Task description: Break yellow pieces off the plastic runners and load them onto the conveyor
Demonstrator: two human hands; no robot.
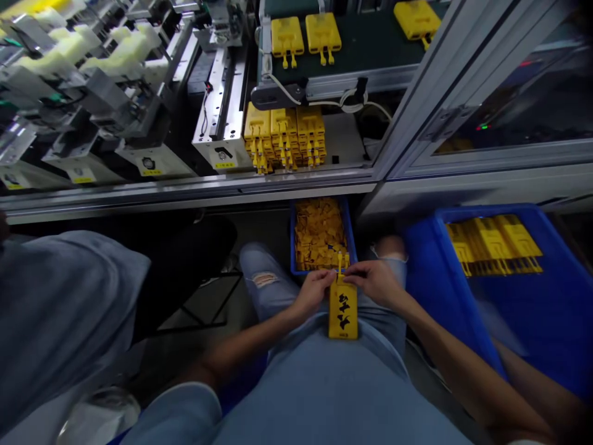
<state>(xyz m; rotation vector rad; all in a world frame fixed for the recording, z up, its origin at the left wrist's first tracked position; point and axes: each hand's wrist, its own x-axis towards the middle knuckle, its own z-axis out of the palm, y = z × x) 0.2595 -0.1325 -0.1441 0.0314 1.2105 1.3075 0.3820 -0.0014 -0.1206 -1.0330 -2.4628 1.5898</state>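
Fingers [323,279] of our left hand [311,295] and right hand [373,283] clamp the pronged end [341,262] of a yellow plastic tag [343,312], held over our lap just in front of a blue crate [292,238] of loose yellow pieces [319,235]. We judge a slipping grip the main risk: the thin end could bend, or the tag could drop into the crate and get lost among them.

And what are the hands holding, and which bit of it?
The left hand and right hand hold a yellow pack by its top end, one on each side, just below its prongs.
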